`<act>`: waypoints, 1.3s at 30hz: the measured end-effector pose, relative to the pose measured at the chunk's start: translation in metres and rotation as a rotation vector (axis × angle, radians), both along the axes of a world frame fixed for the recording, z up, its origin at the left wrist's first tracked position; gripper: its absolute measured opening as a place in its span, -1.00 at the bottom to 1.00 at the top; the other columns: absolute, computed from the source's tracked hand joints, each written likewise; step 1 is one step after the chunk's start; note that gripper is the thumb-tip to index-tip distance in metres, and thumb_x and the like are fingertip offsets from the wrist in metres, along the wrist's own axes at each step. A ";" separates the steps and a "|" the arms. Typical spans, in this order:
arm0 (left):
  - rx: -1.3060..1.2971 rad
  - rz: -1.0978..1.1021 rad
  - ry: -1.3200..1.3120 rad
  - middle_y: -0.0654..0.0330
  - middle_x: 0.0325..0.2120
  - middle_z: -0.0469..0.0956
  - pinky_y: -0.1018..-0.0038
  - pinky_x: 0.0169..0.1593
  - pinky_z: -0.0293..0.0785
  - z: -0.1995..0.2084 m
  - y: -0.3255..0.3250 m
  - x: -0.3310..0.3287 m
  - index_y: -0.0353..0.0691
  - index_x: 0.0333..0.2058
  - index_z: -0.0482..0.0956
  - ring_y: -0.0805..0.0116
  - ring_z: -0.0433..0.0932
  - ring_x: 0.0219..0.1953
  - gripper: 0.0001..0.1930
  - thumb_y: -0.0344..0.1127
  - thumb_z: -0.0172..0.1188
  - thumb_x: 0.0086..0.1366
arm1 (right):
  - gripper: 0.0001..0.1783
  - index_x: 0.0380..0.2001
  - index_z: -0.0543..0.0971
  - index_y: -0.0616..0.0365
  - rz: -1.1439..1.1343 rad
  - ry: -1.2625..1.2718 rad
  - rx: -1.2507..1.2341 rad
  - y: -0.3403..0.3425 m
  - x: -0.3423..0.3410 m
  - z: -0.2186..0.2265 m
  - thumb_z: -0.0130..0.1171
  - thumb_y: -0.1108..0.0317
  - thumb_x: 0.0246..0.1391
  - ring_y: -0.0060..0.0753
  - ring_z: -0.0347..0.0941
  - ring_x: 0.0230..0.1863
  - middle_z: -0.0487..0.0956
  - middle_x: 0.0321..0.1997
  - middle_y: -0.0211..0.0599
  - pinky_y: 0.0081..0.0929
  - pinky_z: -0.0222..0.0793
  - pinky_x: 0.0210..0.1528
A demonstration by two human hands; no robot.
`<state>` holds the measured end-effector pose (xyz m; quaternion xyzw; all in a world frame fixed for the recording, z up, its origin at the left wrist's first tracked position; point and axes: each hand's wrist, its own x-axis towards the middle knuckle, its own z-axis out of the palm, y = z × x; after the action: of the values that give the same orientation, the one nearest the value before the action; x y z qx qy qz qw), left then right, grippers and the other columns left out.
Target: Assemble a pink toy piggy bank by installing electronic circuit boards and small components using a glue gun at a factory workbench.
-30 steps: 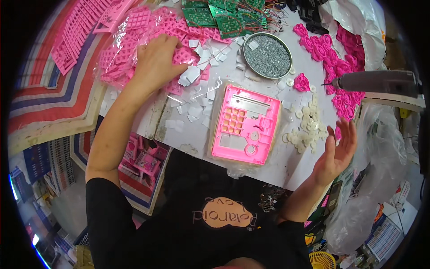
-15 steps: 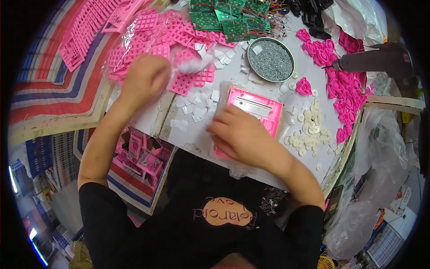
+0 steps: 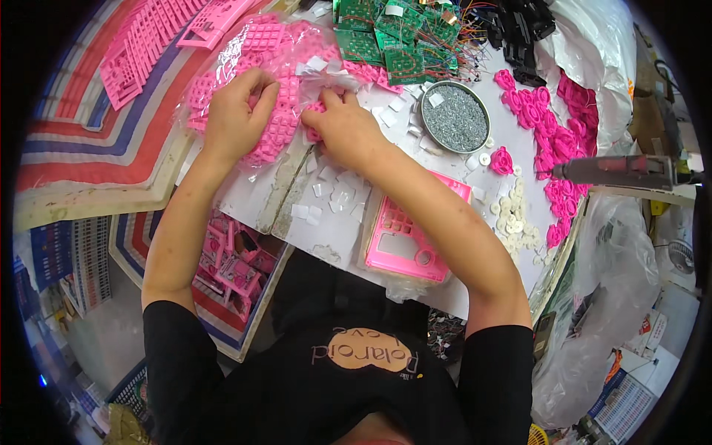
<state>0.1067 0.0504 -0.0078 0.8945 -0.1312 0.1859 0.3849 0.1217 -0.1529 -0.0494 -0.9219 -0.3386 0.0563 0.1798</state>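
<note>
My left hand [image 3: 239,117] is over a clear plastic bag [image 3: 199,89] full of pink rubber keypads [image 3: 261,38]. Its thumb and fingertips come close together, seemingly pinching the bag's film. Close to the bag's right side, my right hand [image 3: 347,132] has its fingers bent round a pink keypad [image 3: 314,122], mostly hidden under them. Below my right forearm lies a pink plastic casing [image 3: 404,241] with square key holes, a window and a round opening. Clear film sticks out beneath it, and the forearm covers part of it.
Small white squares [image 3: 326,175] are scattered mid-table. Farther back are green circuit boards [image 3: 360,46] with wires and a round tin of screws [image 3: 454,117]. White discs [image 3: 512,219], pink ring-shaped parts [image 3: 545,122] and a hanging electric screwdriver [image 3: 619,172] are on the right.
My right hand has moved from the pink casing up and left to the keypads by the bag. My left hand stays near the bag. The loose keypads there are now largely hidden.
</note>
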 end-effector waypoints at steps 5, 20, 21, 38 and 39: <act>0.020 -0.009 0.020 0.05 -0.40 0.61 0.41 -0.28 0.48 0.000 0.000 -0.006 -0.33 -0.26 0.59 0.24 0.59 -0.40 -0.87 -0.39 0.22 0.29 | -0.73 -0.20 0.63 -0.01 0.123 -0.018 0.244 -0.031 0.011 0.005 0.22 0.38 -0.06 -0.02 0.55 -0.08 0.53 0.01 -0.09 -0.12 0.50 -0.02; 0.657 -0.433 0.033 -0.01 0.01 0.54 0.11 0.18 0.38 -0.028 -0.062 -0.089 -0.31 -0.06 0.56 -0.01 0.49 0.07 -0.61 -0.36 0.25 0.10 | -0.53 -0.01 0.61 0.01 -0.119 0.044 0.554 -0.037 0.012 0.026 0.40 0.25 -0.05 -0.12 0.48 0.15 0.53 0.11 -0.04 -0.21 0.40 0.18; 0.595 -0.492 0.095 -0.01 -0.05 0.56 0.13 0.13 0.41 -0.019 -0.057 -0.087 -0.31 -0.10 0.57 -0.01 0.52 0.02 -0.64 -0.36 0.26 0.10 | -0.48 0.04 0.60 -0.02 -0.132 0.060 0.410 -0.033 -0.005 0.025 0.41 0.18 -0.05 -0.07 0.45 0.19 0.50 0.16 -0.03 -0.17 0.37 0.23; 0.529 -0.236 -0.172 0.15 -0.28 0.52 0.17 -0.08 0.30 -0.009 -0.082 -0.015 -0.18 -0.33 0.47 0.09 0.52 -0.16 -0.74 -0.41 0.31 -0.03 | -0.74 -0.12 0.66 0.22 -0.221 0.046 0.615 -0.160 -0.094 0.071 0.26 0.51 0.08 -0.40 0.56 -0.12 0.64 -0.09 -0.17 -0.44 0.47 -0.07; 0.478 -0.264 -0.230 0.16 -0.29 0.52 0.18 -0.09 0.30 -0.004 -0.081 -0.019 -0.17 -0.34 0.46 0.09 0.52 -0.18 -0.73 -0.45 0.30 -0.07 | -0.73 -0.18 0.66 0.24 -0.233 -0.034 0.612 -0.163 -0.102 0.069 0.29 0.56 -0.03 -0.26 0.56 -0.16 0.64 -0.13 -0.13 -0.38 0.45 -0.10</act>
<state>0.0875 -0.0310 -0.0116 0.9080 -0.3292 0.1983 0.1667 0.0200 -0.3164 0.0193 -0.8585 -0.2352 -0.0844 0.4479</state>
